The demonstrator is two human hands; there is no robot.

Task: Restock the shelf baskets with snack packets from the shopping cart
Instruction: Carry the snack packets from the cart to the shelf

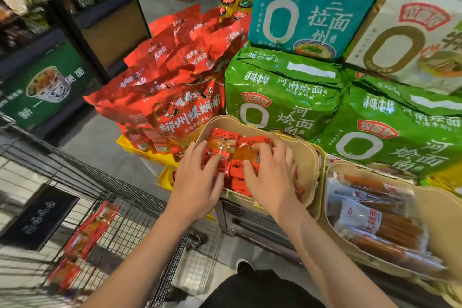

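Both hands, left hand (200,172) and right hand (271,172), press spread fingers onto red snack packets (226,141) inside the beige basket (308,157), settling them; next likely fetches 2 packets (87,230) from the cart (130,207) left of it.

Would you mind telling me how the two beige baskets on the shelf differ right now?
The left basket holds small red and orange snack packets; the right basket holds long brown sausage sticks in clear wrap. Both hands, left hand and right hand, rest on the left basket's packets; nothing touches the right basket. Both share the same beige, rounded shape and sit side by side.
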